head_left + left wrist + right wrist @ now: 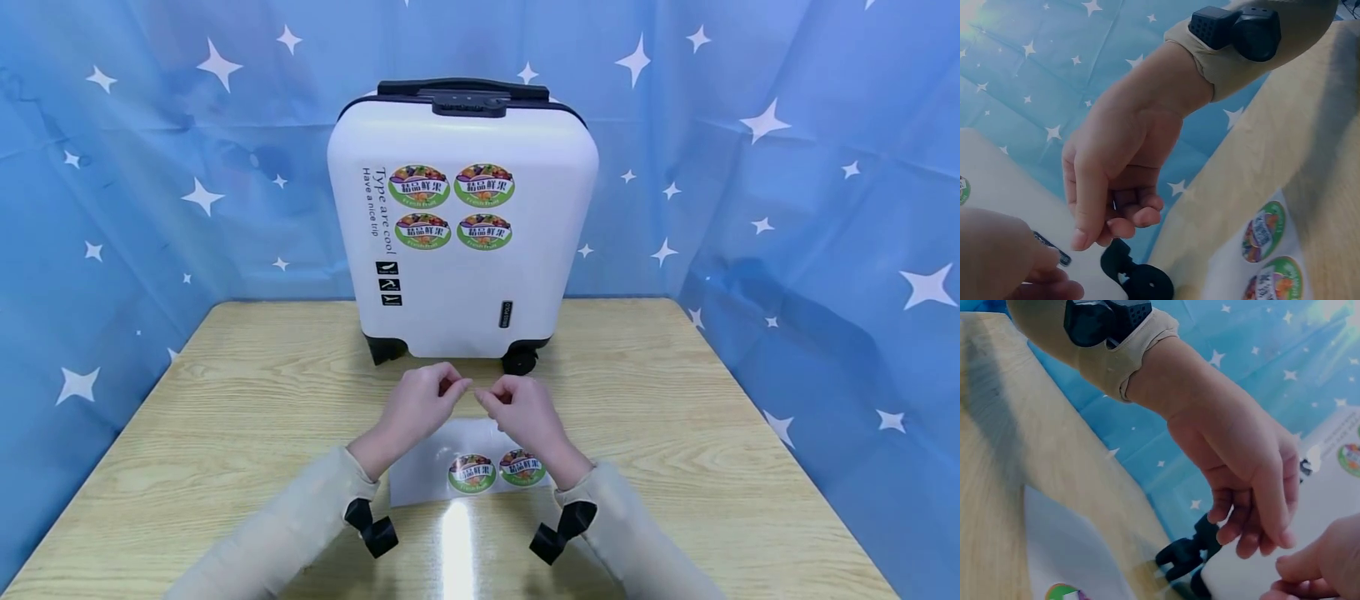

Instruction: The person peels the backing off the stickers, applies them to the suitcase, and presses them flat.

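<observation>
Above the table, my left hand [420, 402] and right hand [527, 414] face each other, fingertips a short gap apart. Both have curled fingers with the thumb close to the index finger, and nothing shows between them. Beneath lies a white sticker sheet [420, 475] with two oval fruit stickers, one a fruit sticker [472, 473] near the middle. Just beyond the hands stands a white suitcase [450, 308], with four similar stickers in two rows on its front. In the left wrist view, the right hand [1125, 162] hangs with bent fingers beside the suitcase's wheel [1147, 282].
The wooden table [712, 467] spreads around the sheet, with a bright glare spot near its front. A blue curtain [127, 183] with white stars hangs behind and along both sides. Each wrist carries a small black camera, one being the left wrist's camera [381, 537].
</observation>
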Demonstrator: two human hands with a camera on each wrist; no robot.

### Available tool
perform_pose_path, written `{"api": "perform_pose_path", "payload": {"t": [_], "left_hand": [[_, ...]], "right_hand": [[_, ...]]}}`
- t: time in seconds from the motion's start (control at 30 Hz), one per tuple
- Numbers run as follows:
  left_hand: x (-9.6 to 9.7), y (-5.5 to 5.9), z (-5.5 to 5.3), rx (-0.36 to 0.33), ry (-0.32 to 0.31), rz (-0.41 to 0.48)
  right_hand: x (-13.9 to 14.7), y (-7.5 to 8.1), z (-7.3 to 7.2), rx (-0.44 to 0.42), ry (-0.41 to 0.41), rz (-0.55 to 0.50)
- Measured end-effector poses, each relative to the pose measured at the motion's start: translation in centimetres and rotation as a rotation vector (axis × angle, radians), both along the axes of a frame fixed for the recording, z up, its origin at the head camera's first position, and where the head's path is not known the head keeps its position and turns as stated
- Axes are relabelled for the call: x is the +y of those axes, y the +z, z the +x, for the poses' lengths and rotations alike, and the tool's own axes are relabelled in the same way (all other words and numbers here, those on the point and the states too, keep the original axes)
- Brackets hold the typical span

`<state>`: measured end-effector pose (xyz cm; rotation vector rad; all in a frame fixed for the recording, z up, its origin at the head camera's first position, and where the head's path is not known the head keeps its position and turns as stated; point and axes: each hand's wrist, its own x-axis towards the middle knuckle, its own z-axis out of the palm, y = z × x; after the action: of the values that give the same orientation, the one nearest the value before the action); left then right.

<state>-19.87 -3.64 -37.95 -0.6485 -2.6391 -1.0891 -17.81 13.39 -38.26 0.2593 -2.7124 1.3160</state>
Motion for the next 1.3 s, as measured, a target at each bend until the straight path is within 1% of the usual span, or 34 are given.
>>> {"api": "perform_pose_path", "payload": {"t": [0.17,0.27,0.4,0.5,0.6,0.67,0.73,0.8,0.9,1.0,1.17,1.3], "left_hand": [[-0.5,-1.0,0.6,-0.046,-0.012,-0.048],[-0.8,-1.4,0.9,-0.07,-0.025,-0.076],[-1.2,-1.7,1.2,-0.105,-0.031,-0.13],[-1.5,-2.0,1.3,-0.131,-0.029,-0.198],[-1.8,-2.5,1.5,-0.163,-0.03,-0.291],[-2.0,-2.8,1.6,-0.183,-0.034,-0.348],[-2.1,-3.4,1.8,-0.182,-0.039,-0.407],[-2.2,-4.1,2.1,-0.175,-0.039,-0.443],[-2.3,-5.1,2.6,-0.166,-0.032,-0.467],[-2.3,-5.9,2.9,-0.174,-0.01,-0.46],[-2.4,-6.5,3.3,-0.165,0.044,-0.431],[-2.6,-6.7,3.3,-0.145,0.093,-0.437]], "right_hand": [[0.1,-1.1,0.5,-0.036,0.025,0.042],[0.2,-1.7,0.7,-0.025,0.049,0.083],[0.3,-2.2,0.9,-0.078,0.064,0.139],[0.4,-2.4,0.9,-0.132,0.055,0.166],[0.5,-2.6,1.0,-0.149,0.057,0.191],[0.6,-2.8,1.2,-0.155,0.078,0.21],[0.7,-3.0,1.4,-0.164,0.107,0.224],[0.7,-3.3,1.6,-0.17,0.14,0.237],[0.6,-3.8,1.9,-0.184,0.166,0.253],[0.5,-4.5,2.2,-0.179,0.181,0.279],[0.5,-5.2,2.5,-0.159,0.187,0.297],[0.5,-5.2,2.6,-0.142,0.184,0.299]]}}
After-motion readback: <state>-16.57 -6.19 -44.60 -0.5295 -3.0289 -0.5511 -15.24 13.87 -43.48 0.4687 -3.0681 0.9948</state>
